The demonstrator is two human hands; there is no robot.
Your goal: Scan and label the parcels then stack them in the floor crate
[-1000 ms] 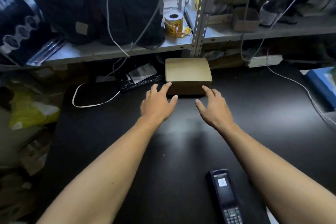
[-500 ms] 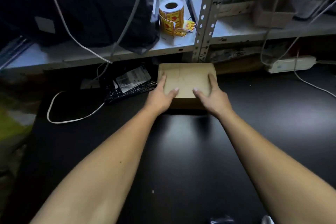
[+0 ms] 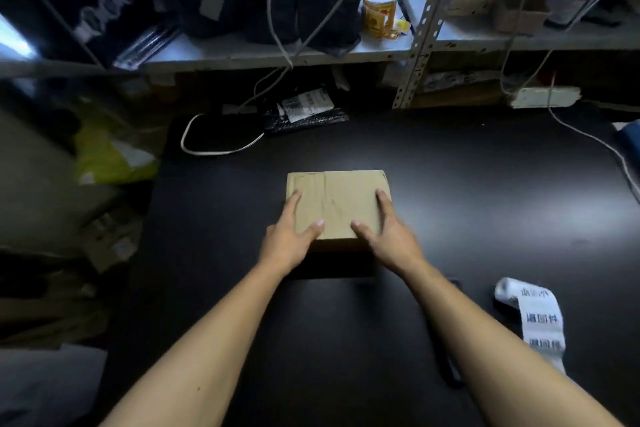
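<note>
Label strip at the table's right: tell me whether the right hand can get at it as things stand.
Probably yes: the label strip lies uncovered on the table beside the right forearm, but the right hand would first have to release the parcel.

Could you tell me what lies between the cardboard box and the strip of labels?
In the head view, only the right hand and bare black table lie between the box and labels.

Cardboard parcel [image 3: 335,202], formerly by the shelf upright, now mid-table between both hands [image 3: 341,241], nearer the person.

Dim room, soft glare on tabletop [image 3: 485,204], blurred, bowed edges
</note>
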